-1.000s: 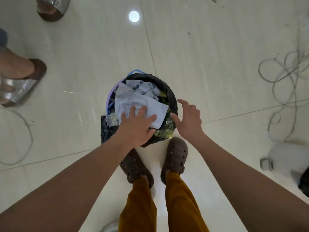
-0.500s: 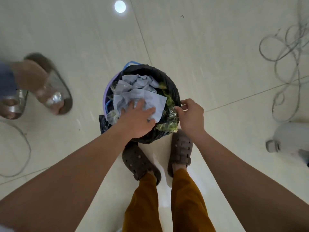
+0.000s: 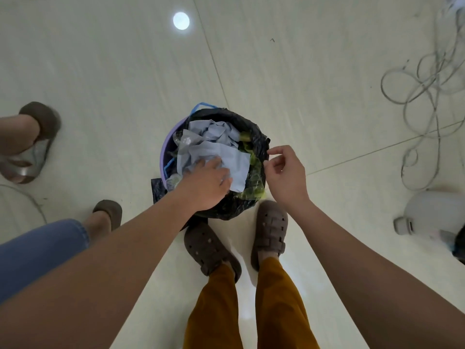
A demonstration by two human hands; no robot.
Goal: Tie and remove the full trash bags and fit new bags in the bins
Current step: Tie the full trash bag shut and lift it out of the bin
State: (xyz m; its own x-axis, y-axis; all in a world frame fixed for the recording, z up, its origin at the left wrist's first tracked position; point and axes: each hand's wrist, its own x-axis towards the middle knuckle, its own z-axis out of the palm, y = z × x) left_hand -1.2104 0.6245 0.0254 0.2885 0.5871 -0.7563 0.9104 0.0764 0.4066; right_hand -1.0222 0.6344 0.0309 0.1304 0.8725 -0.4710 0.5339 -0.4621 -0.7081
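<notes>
A purple bin stands on the floor in front of my feet, lined with a black trash bag. The bag is heaped with crumpled blue paper, clear plastic and green scraps. My left hand lies palm down on the blue paper near the bin's front, fingers pushed into it. My right hand is at the bag's right rim, with thumb and index finger pinched around the black edge and the other fingers curled.
Another person's sandalled feet and a jeans leg are close on the left. A flat piece of black bag lies beside the bin's left base. Loose cables and a white appliance are at the right. My brown clogs stand just behind the bin.
My right hand has gone from reaching toward the bag's rim to pinching its edge. My left hand stays pressed on the paper. The other person's feet have stepped closer.
</notes>
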